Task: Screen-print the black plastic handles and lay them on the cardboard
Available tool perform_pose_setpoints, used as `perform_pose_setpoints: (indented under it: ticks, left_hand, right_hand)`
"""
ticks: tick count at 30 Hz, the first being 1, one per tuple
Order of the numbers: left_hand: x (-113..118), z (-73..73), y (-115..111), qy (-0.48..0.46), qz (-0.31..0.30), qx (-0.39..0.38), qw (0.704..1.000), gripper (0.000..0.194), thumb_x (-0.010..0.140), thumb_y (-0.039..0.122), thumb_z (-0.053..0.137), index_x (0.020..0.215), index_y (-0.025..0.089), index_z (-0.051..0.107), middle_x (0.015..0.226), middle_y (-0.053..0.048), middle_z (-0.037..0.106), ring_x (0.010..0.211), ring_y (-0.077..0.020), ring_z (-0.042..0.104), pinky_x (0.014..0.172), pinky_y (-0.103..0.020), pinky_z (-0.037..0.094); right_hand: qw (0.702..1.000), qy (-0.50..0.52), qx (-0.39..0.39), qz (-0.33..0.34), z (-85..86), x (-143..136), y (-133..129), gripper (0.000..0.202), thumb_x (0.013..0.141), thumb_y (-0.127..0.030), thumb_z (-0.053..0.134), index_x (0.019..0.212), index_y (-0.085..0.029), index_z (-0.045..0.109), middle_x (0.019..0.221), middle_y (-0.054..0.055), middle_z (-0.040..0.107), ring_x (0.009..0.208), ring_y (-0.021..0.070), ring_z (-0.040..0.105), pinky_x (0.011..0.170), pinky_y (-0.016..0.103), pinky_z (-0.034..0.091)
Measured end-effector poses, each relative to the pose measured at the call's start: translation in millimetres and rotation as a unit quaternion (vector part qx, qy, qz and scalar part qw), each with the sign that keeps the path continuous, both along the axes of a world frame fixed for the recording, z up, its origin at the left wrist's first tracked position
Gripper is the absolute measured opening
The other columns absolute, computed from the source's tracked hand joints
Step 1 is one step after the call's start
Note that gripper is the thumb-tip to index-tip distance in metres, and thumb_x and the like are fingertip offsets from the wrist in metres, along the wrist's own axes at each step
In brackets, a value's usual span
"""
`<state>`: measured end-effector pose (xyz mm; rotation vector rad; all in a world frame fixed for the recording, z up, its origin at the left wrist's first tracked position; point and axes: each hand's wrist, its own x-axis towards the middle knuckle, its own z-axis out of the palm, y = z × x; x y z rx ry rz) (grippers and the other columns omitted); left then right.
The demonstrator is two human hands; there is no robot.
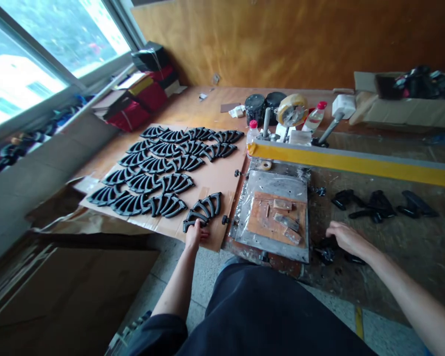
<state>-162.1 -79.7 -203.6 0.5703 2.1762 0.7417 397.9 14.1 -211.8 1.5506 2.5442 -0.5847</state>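
Observation:
Rows of black curved parts [146, 183] lie on a cardboard sheet [211, 180] at the left of the table. At the sheet's near right corner my left hand [196, 236] has its fingers closed on the nearest part of a short separate row [206, 207]. My right hand [343, 236] is at the right of the metal plate, its fingers bent together over a dark part [326, 243]; whether it grips that part is hidden. Beyond it, more black parts [380, 203] are scattered on the dark tabletop.
Between my hands is a metal plate [278, 185] with a wooden board [257, 225] and small blocks. A yellow-faced bar [356, 163] crosses behind it. Bottles, a tape roll [292, 110] and black tubs stand farther back. An open carton [408, 111] is at back right.

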Motion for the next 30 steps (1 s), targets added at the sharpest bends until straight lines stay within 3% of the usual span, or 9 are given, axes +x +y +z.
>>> perform_pose_setpoints:
  ticks: [5, 9, 12, 15, 18, 20, 24, 27, 30]
  left_hand:
    - [-5.8, 4.7, 3.1, 0.009, -0.007, -0.052, 0.999, 0.045, 0.088, 0.056, 0.037, 0.074, 0.019, 0.056, 0.064, -0.011, 0.067, 0.061, -0.0235, 0.067, 0.054, -0.033, 0.051]
    - [7.6, 7.8, -6.0, 0.105, 0.004, -0.062, 0.992, 0.042, 0.085, 0.059, 0.042, 0.086, 0.020, 0.056, 0.080, -0.011, 0.068, 0.081, -0.0285, 0.068, 0.072, -0.041, 0.051]
    - [22.5, 9.4, -9.4, 0.168, 0.006, -0.054, 0.984, 0.041, 0.085, 0.057, 0.044, 0.099, 0.021, 0.054, 0.098, -0.013, 0.066, 0.097, -0.0315, 0.064, 0.086, -0.046, 0.047]
    - [34.4, 10.4, -8.3, 0.263, -0.020, -0.005, 0.965, 0.041, 0.086, 0.052, 0.046, 0.109, 0.019, 0.054, 0.108, -0.013, 0.062, 0.106, -0.0288, 0.059, 0.093, -0.043, 0.045]
    - [42.5, 10.9, -4.4, 0.362, -0.072, 0.048, 0.928, 0.041, 0.088, 0.046, 0.046, 0.115, 0.018, 0.056, 0.122, -0.015, 0.055, 0.117, -0.0281, 0.051, 0.100, -0.041, 0.042]
    - [46.4, 10.4, -0.7, 0.396, -0.107, 0.055, 0.910, 0.043, 0.089, 0.045, 0.045, 0.120, 0.017, 0.057, 0.130, -0.015, 0.051, 0.121, -0.0287, 0.047, 0.102, -0.041, 0.040]
    - [52.0, 8.6, 9.2, 0.415, -0.158, 0.014, 0.896, 0.051, 0.090, 0.047, 0.043, 0.131, 0.019, 0.054, 0.138, -0.016, 0.048, 0.124, -0.0316, 0.044, 0.102, -0.044, 0.038]
    - [54.2, 11.9, 18.0, 0.393, -0.176, -0.014, 0.902, 0.057, 0.090, 0.051, 0.040, 0.138, 0.022, 0.047, 0.141, -0.014, 0.047, 0.125, -0.0333, 0.043, 0.098, -0.045, 0.041]
    - [54.1, 20.3, 27.3, 0.359, -0.185, -0.047, 0.914, 0.061, 0.088, 0.058, 0.039, 0.140, 0.025, 0.046, 0.142, -0.013, 0.046, 0.121, -0.0361, 0.045, 0.093, -0.048, 0.043]
  right_hand:
    - [0.999, 0.026, 0.035, -0.007, -22.3, 1.9, 0.0, 0.047, 0.070, -0.007, 0.045, 0.100, -0.033, 0.071, 0.116, 0.007, 0.065, 0.109, 0.0232, 0.061, 0.092, 0.036, 0.048]
    - [0.998, 0.034, 0.043, -0.020, -30.0, 3.4, -5.3, 0.044, 0.071, -0.008, 0.049, 0.100, -0.032, 0.073, 0.116, 0.009, 0.067, 0.112, 0.0253, 0.061, 0.098, 0.039, 0.046]
    - [0.997, 0.021, 0.066, -0.022, -2.7, -1.2, -3.7, 0.050, 0.071, -0.009, 0.048, 0.110, -0.032, 0.070, 0.117, 0.008, 0.067, 0.106, 0.0243, 0.064, 0.093, 0.037, 0.049]
    - [0.988, 0.018, 0.135, -0.078, 44.6, -15.8, 5.6, 0.051, 0.077, -0.013, 0.047, 0.121, -0.030, 0.064, 0.114, 0.008, 0.065, 0.085, 0.0213, 0.067, 0.078, 0.034, 0.053]
    - [0.960, 0.125, 0.217, -0.126, 85.6, -47.8, 14.3, 0.033, 0.081, -0.017, 0.048, 0.107, -0.024, 0.068, 0.104, 0.007, 0.063, 0.080, 0.0197, 0.064, 0.072, 0.032, 0.053]
    - [0.935, 0.235, 0.239, -0.114, 97.8, -78.4, 15.2, 0.021, 0.082, -0.018, 0.051, 0.095, -0.022, 0.067, 0.097, 0.006, 0.062, 0.086, 0.0201, 0.062, 0.077, 0.032, 0.053]
    - [0.927, 0.310, 0.212, -0.027, 83.5, -137.4, 6.7, 0.031, 0.085, -0.013, 0.046, 0.105, -0.023, 0.068, 0.094, 0.004, 0.060, 0.088, 0.0173, 0.061, 0.082, 0.031, 0.052]
    - [0.947, 0.244, 0.210, 0.016, 65.0, -158.9, 0.2, 0.045, 0.084, -0.007, 0.043, 0.116, -0.027, 0.067, 0.099, 0.005, 0.060, 0.089, 0.0169, 0.061, 0.081, 0.030, 0.053]
    - [0.953, 0.181, 0.241, 0.037, 65.1, -165.5, -1.5, 0.039, 0.084, -0.010, 0.049, 0.113, -0.026, 0.070, 0.104, 0.008, 0.062, 0.099, 0.0236, 0.058, 0.088, 0.039, 0.051]
